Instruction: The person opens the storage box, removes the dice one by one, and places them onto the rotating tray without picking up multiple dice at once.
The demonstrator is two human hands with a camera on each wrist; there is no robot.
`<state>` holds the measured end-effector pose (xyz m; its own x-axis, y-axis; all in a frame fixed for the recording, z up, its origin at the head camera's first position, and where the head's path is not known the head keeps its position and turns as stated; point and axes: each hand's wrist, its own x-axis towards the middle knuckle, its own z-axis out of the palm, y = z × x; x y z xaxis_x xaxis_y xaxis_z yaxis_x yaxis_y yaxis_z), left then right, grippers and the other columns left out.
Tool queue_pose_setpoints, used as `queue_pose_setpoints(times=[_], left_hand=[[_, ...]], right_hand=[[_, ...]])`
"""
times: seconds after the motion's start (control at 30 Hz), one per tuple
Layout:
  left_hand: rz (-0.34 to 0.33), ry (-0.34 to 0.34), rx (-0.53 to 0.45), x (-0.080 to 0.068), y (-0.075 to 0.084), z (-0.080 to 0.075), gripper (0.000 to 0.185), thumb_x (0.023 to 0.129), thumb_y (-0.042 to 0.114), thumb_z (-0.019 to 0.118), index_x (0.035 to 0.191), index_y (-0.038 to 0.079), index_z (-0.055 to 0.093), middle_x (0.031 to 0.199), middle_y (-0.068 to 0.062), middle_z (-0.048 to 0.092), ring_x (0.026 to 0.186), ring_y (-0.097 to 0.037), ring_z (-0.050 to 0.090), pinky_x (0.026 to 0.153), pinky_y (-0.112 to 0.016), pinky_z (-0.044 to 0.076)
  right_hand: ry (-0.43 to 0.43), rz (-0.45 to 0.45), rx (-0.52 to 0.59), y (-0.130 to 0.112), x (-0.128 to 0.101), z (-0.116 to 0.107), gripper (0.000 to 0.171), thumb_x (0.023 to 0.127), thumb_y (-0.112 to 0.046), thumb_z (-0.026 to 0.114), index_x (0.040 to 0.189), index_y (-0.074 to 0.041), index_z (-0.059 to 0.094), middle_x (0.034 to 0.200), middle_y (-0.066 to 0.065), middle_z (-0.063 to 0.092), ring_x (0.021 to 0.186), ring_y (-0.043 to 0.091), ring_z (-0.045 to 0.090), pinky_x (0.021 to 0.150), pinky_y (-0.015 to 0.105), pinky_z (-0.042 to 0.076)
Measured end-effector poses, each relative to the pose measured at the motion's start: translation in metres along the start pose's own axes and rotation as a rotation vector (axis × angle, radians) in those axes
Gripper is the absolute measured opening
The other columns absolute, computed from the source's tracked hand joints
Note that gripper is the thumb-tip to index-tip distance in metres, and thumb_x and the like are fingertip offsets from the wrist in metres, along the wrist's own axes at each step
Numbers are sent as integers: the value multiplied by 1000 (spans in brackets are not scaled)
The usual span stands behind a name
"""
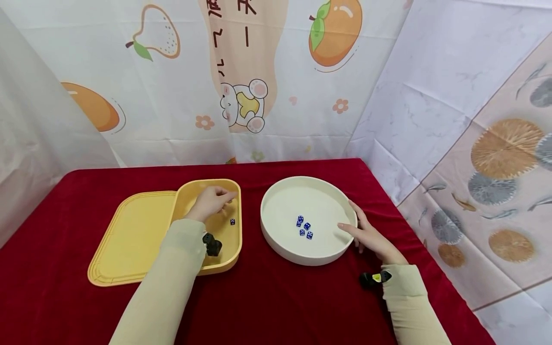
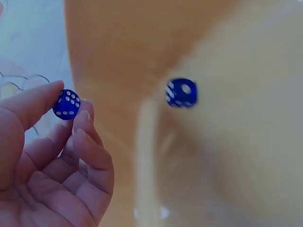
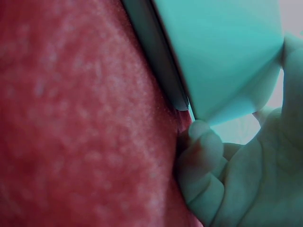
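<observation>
My left hand (image 1: 211, 202) is inside the yellow box (image 1: 237, 239). Between thumb and fingertips it pinches a blue die with white dots (image 2: 66, 104), which the left wrist view shows plainly. A second blue die (image 1: 232, 222) lies on the box floor just below that hand. To the right stands a round white tray (image 1: 297, 259) with several blue dice (image 1: 307, 226) grouped near its middle. My right hand (image 1: 368, 237) holds the tray's right side, thumb over the rim and the other fingers against the outer wall, low by the red cloth in the right wrist view.
A flat yellow lid (image 1: 129, 235) lies left of the box, against its side. Red cloth (image 1: 276, 306) covers the table. Printed curtains (image 1: 284, 96) hang behind it and along the right side. A strip of cloth separates box and tray.
</observation>
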<state>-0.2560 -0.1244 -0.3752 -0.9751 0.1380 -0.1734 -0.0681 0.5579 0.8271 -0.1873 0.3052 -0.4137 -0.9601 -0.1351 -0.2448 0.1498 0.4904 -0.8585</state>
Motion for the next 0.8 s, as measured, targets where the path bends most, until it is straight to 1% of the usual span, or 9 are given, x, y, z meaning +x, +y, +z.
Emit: queue_pose_setpoints(times=[0.1, 0.23, 0.33, 0.5, 0.57, 0.67, 0.73, 0.8], left_hand=[[13, 1, 10, -3, 7, 0, 43, 99, 39, 59, 118, 1, 66, 111, -14, 66, 91, -26, 64, 79, -32, 53], [23, 13, 18, -6, 19, 0, 43, 98, 43, 59, 117, 5, 67, 109, -11, 66, 95, -31, 64, 79, -31, 53], [30, 23, 28, -8, 28, 1, 42, 98, 45, 58, 114, 7, 68, 103, -10, 67, 92, -30, 66, 76, -28, 53], [53, 27, 49, -10, 40, 6, 39, 97, 43, 61, 110, 7, 68, 94, -8, 69, 77, -21, 66, 77, -35, 57], [64, 25, 61, -11, 43, 9, 38, 97, 42, 62, 111, 7, 68, 92, -8, 69, 73, -18, 63, 76, -35, 57], [81, 25, 61, -13, 48, 13, 36, 96, 39, 64, 111, 7, 68, 92, -7, 70, 74, -17, 62, 72, -30, 56], [92, 21, 54, -15, 52, 15, 34, 96, 37, 64, 111, 7, 68, 92, -7, 70, 77, -22, 64, 71, -27, 56], [101, 18, 41, -15, 56, 19, 32, 96, 36, 65, 111, 8, 68, 94, -9, 70, 83, -27, 65, 72, -28, 57]], right_hand=[[-6, -8, 1, -1, 0, 0, 91, 95, -39, 63, 159, -33, -1, 66, 5, 48, 54, 16, 47, 48, 32, 45], [-10, -25, 9, -1, 0, -1, 91, 95, -37, 63, 159, -31, -1, 65, 5, 48, 53, 15, 47, 47, 32, 45], [-8, -22, 13, -1, 1, -1, 91, 95, -37, 63, 159, -31, -1, 66, 5, 48, 53, 15, 47, 47, 31, 45], [-7, -19, 13, 0, 1, -1, 91, 95, -37, 63, 159, -31, -1, 66, 5, 48, 53, 15, 47, 47, 31, 45], [-7, -21, 14, 0, 0, -1, 91, 95, -37, 63, 159, -31, -1, 65, 5, 48, 53, 15, 47, 47, 31, 45], [-11, -26, 11, -1, 0, -1, 91, 95, -36, 62, 159, -30, -3, 66, 5, 48, 53, 15, 47, 47, 32, 45], [-8, -19, 11, -1, 0, 0, 91, 95, -37, 63, 159, -31, -2, 66, 5, 48, 53, 15, 47, 47, 32, 45], [-7, -15, 8, -1, 0, 0, 91, 95, -37, 63, 159, -31, -2, 65, 5, 48, 54, 16, 47, 47, 32, 45]])
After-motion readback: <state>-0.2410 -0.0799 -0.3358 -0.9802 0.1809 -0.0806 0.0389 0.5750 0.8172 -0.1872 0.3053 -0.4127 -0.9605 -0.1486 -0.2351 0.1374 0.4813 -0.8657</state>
